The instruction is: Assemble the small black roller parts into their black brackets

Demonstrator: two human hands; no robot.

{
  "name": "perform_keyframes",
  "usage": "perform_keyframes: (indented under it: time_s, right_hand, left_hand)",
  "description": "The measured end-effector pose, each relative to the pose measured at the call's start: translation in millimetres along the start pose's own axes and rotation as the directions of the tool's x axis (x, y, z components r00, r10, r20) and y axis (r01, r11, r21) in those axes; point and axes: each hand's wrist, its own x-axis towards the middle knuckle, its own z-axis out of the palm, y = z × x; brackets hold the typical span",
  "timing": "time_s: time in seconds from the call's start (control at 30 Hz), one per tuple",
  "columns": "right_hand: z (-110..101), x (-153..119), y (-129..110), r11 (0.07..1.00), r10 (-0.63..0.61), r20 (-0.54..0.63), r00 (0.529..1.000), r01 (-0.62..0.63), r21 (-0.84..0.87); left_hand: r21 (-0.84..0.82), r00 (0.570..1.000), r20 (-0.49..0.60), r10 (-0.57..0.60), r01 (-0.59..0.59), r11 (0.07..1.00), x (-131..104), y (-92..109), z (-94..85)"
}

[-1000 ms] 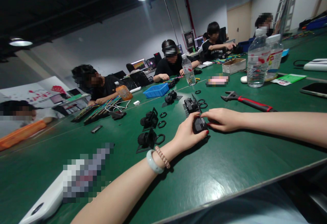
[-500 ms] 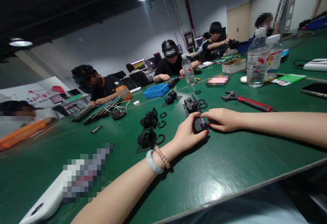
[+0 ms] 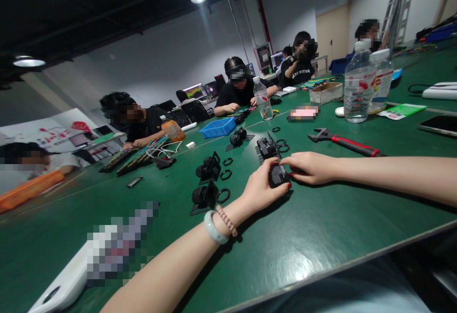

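Observation:
My left hand (image 3: 262, 180) is closed around a black plastic fitting (image 3: 278, 174) with a grey top, thumb on the near side and fingers over the far side. From the right, my right hand (image 3: 310, 168) has its fingertips bent against the same fitting; its lower fingers are curled and partly hidden. Just beyond lies another black fitting (image 3: 267, 146) with a black ring nut (image 3: 284, 146) beside it. Left of my hands, two more black fittings, a nearer one (image 3: 205, 195) and a farther one (image 3: 208, 168), have ring nuts (image 3: 223, 195) beside them.
An adjustable wrench (image 3: 348, 142) with a red-black handle lies behind my right forearm. Water bottles (image 3: 360, 84), a wooden box (image 3: 325, 92) and a phone (image 3: 441, 125) stand or lie farther right. A blue tray (image 3: 218, 127) is across the green table (image 3: 321, 237). Several people work around it.
My hands and the fitting stay in nearly the same place. At the far side, a person in black has raised a dark object from table height toward the head.

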Motion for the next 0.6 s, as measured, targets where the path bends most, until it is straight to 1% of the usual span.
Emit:
perform_keyframes:
  time_s: [0.6]
  right_hand:
    - [-0.2,0.2,-0.5,1.0,0.005,0.002,1.0,-0.005,-0.001]
  left_hand:
    - [0.008,1.0,0.004,0.004,-0.004,1.0,-0.4,-2.7,1.1]
